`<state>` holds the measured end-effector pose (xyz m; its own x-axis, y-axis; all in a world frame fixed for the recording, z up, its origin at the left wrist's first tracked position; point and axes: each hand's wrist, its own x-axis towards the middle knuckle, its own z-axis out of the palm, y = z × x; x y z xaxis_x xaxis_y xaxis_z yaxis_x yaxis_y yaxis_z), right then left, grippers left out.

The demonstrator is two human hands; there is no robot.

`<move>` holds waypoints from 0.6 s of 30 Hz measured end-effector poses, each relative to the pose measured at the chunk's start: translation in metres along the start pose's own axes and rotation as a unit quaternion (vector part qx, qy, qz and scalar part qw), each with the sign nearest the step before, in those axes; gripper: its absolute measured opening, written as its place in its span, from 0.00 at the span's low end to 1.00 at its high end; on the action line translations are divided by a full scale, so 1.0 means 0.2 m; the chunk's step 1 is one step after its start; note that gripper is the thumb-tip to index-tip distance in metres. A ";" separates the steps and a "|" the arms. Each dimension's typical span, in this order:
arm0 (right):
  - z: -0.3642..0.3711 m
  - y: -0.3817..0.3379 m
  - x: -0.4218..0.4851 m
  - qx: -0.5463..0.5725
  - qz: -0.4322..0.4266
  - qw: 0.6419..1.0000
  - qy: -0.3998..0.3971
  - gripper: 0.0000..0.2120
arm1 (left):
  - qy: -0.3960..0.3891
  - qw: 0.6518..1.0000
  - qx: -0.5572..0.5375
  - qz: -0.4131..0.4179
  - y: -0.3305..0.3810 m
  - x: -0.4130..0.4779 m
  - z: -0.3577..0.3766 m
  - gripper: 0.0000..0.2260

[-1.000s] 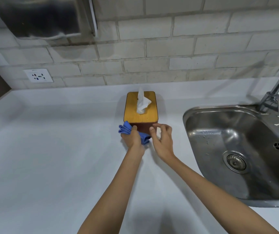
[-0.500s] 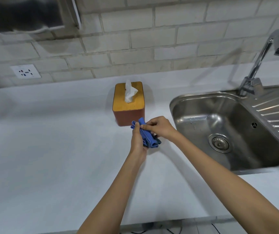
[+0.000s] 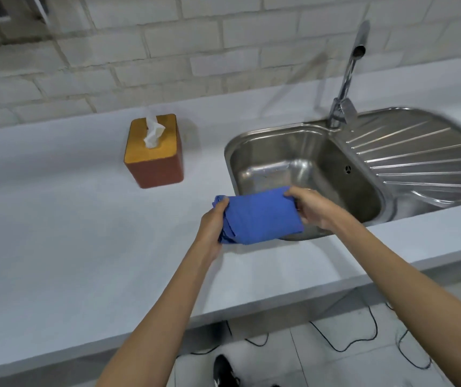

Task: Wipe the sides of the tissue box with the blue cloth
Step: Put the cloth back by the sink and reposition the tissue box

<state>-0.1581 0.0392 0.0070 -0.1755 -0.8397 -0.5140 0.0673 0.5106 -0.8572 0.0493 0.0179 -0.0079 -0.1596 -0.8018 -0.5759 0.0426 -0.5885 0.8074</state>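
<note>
The tissue box [image 3: 155, 166] has brown sides and a yellow wooden top, with a white tissue sticking up from its slot. It stands alone on the white counter, left of the sink. The blue cloth [image 3: 261, 216] is spread flat between both hands, held above the counter's front part, well apart from the box. My left hand [image 3: 212, 222] grips its bunched left edge. My right hand [image 3: 311, 209] pinches its right edge, over the sink's near rim.
A steel sink [image 3: 304, 174] with a ribbed drainboard [image 3: 419, 157] and a tall tap [image 3: 349, 74] lies to the right. The white counter [image 3: 70, 241] stretches left; a brick wall rises behind. Black cables [image 3: 343, 342] and a shoe [image 3: 225, 371] show on the floor below.
Both hands have pulled the cloth back from the box toward the counter's front and spread it out flat. The view has tilted down and right.
</note>
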 end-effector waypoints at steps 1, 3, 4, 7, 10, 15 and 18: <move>-0.07 0.04 -0.03 -0.007 0.013 1.000 -0.012 0.04 | -0.015 1.000 0.007 -0.006 -0.04 -0.02 0.04 0.17; -0.18 0.12 -0.10 -0.045 0.037 0.998 -0.025 0.03 | -0.034 0.999 0.022 -0.004 -0.12 -0.05 0.12 0.19; -0.23 0.15 -0.12 -0.070 0.046 0.996 -0.027 0.03 | -0.035 0.999 0.039 0.006 -0.16 -0.07 0.15 0.17; -0.33 0.23 -0.18 -0.127 0.059 0.990 -0.023 0.09 | -0.010 0.994 0.105 0.037 -0.28 -0.11 0.22 0.11; -0.40 0.28 -0.22 -0.169 0.060 0.984 -0.010 0.11 | 0.030 0.985 0.157 0.066 -0.36 -0.14 0.24 0.11; -0.44 0.32 -0.24 -0.215 0.043 0.975 0.031 0.12 | 0.071 0.968 0.203 0.127 -0.42 -0.15 0.27 0.16; -0.44 0.35 -0.22 -0.251 0.027 0.964 0.078 0.21 | 0.105 0.947 0.253 0.167 -0.44 -0.16 0.29 0.18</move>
<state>-0.2322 0.1278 -0.0267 -0.3343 -0.7907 -0.5129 -0.3969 0.6117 -0.6843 -0.0075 0.1006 -0.0528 -0.0196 -0.9689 -0.2467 -0.4305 -0.2145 0.8767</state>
